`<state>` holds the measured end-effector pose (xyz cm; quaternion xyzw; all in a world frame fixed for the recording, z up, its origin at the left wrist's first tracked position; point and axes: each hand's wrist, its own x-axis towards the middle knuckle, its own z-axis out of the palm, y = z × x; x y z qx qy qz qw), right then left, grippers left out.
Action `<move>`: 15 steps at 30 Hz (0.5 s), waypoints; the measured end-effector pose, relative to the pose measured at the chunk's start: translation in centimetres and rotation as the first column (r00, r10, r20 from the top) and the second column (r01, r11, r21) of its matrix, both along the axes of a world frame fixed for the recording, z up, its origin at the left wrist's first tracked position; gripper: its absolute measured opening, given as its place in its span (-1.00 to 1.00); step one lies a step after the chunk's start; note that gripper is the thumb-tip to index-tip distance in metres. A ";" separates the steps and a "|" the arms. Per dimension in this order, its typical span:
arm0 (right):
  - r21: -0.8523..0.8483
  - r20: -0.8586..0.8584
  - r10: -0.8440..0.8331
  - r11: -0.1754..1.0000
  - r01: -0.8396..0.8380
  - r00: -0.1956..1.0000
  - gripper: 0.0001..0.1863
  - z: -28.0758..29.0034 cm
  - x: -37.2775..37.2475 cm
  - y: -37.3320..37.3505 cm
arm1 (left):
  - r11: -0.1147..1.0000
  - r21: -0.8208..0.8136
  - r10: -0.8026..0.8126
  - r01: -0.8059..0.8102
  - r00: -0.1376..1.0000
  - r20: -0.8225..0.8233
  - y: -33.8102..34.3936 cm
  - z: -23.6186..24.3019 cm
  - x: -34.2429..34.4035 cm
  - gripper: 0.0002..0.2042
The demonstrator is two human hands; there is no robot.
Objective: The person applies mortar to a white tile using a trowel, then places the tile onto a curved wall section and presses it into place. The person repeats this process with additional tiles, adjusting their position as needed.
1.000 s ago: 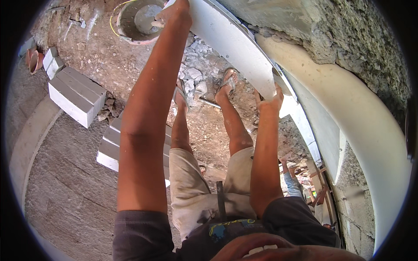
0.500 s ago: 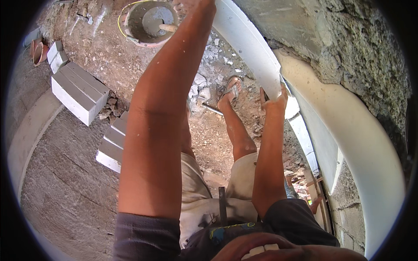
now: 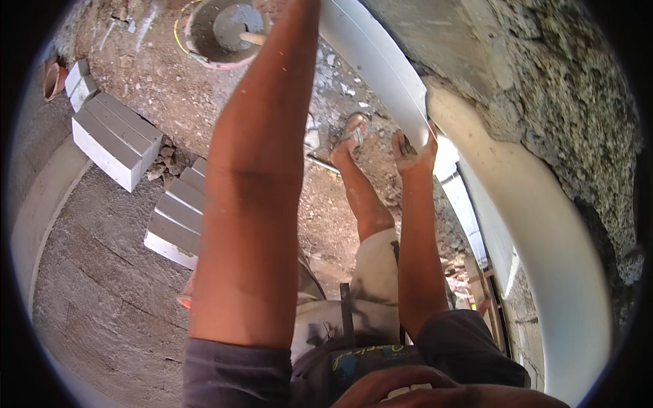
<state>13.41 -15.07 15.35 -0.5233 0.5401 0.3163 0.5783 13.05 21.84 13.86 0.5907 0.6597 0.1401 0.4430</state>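
A long, smooth white slab-like piece [image 3: 381, 58] runs from the top edge down along the rough wall, bowed in the picture. My right hand [image 3: 416, 158] is at its near end, fingers stretched apart on the left side and thumb up at the right corner. The palm lies close to the slab's end; how firmly it touches is unclear. My left arm reaches up past the slab's far part. Only blurred bits of my left hand [image 3: 273, 8] show at the top edge, so its grip is hidden.
Beyond my left arm stands a mortar bucket [image 3: 221, 34] with a wooden-handled tool. Grey-white blocks [image 3: 117, 139] and more blocks [image 3: 175, 216] lie to the left. A rough stone-and-plaster wall [image 3: 544, 81] rises right, above a pale rounded ledge [image 3: 544, 204]. Rubble covers the ground.
The fingers of my right hand have spread away from the slab's end, which they wrapped before. My left hand has slipped further out at the top. The whole view has shifted slightly.
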 end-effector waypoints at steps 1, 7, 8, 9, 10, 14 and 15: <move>0.007 -0.003 0.041 0.999 -0.041 0.999 -0.28 0.6 -0.7 -1.4 | 1.000 -0.008 -0.007 0.008 0.999 0.048 -0.4 -0.5 -1.0 -0.18; -0.281 -0.119 0.278 0.911 -0.301 0.953 -0.07 3.5 -2.5 -11.2 | 0.998 -0.050 -0.039 0.049 0.981 0.190 -2.0 -1.7 -6.0 -0.20; -0.235 -0.037 0.350 0.907 -0.349 0.936 -0.11 3.2 -1.9 -12.3 | 0.997 -0.051 -0.041 0.052 0.980 0.193 -2.4 -1.6 -6.6 -0.20; -0.207 0.022 0.402 0.898 -0.389 0.915 -0.15 2.7 -1.2 -13.1 | 0.997 -0.056 -0.042 0.054 0.981 0.192 -2.8 -1.5 -7.1 -0.20; -0.210 0.071 0.436 0.886 -0.414 0.897 -0.18 2.0 -0.4 -13.6 | 0.997 -0.055 -0.045 0.057 0.980 0.192 -3.2 -1.3 -7.6 -0.21; -0.176 0.277 0.488 0.873 -0.455 0.828 -0.31 -0.4 1.5 -13.7 | 0.995 -0.060 -0.067 0.081 0.977 0.203 -4.7 -0.7 -8.5 -0.22; -0.191 0.269 0.474 0.879 -0.436 0.838 -0.29 -0.8 1.6 -13.5 | 0.994 -0.061 -0.071 0.086 0.976 0.207 -4.9 -0.6 -8.6 -0.22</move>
